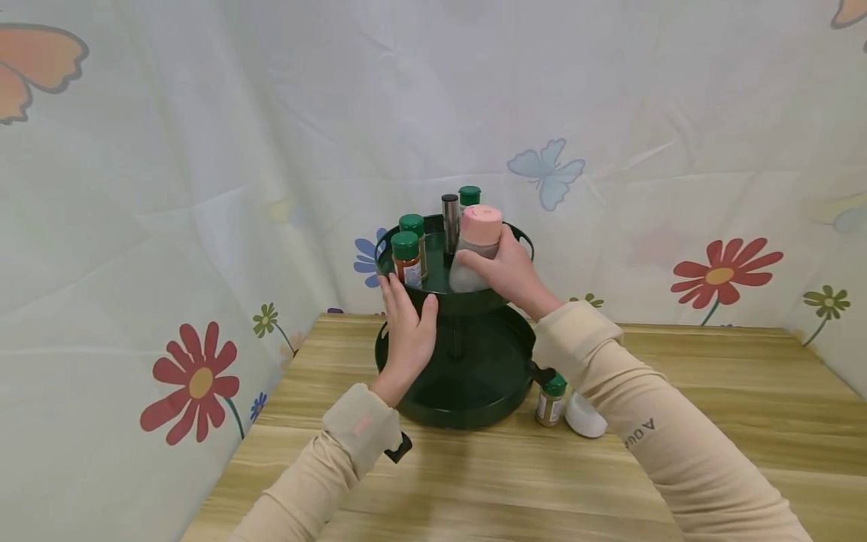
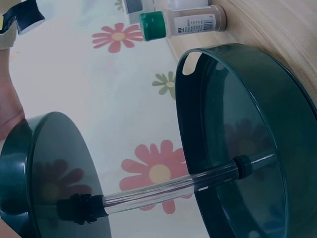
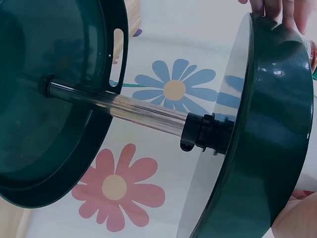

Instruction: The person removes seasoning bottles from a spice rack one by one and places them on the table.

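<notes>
A dark green two-tier turntable rack, with an upper tray (image 1: 467,302) and a lower tray (image 1: 454,416), stands on the table. In the head view my right hand (image 1: 509,267) grips a translucent bottle with a pink cap (image 1: 479,245), tilted slightly within the upper tray. My left hand (image 1: 409,331) rests against the upper tray's front-left outer wall, its fingers extended and thumb apart. Just behind those fingers stand two green-capped spice jars, the nearer (image 1: 406,260) with reddish contents. A dark-topped metallic cylinder (image 1: 450,226) and another green-capped jar (image 1: 470,196) stand farther back.
On the wooden table (image 1: 711,421), right of the lower tray, stand a green-capped spice jar (image 1: 550,403) and a white container (image 1: 585,416), partly behind my right sleeve. A clear post (image 2: 163,192) joins the tiers. A flower-patterned curtain (image 1: 433,98) hangs behind.
</notes>
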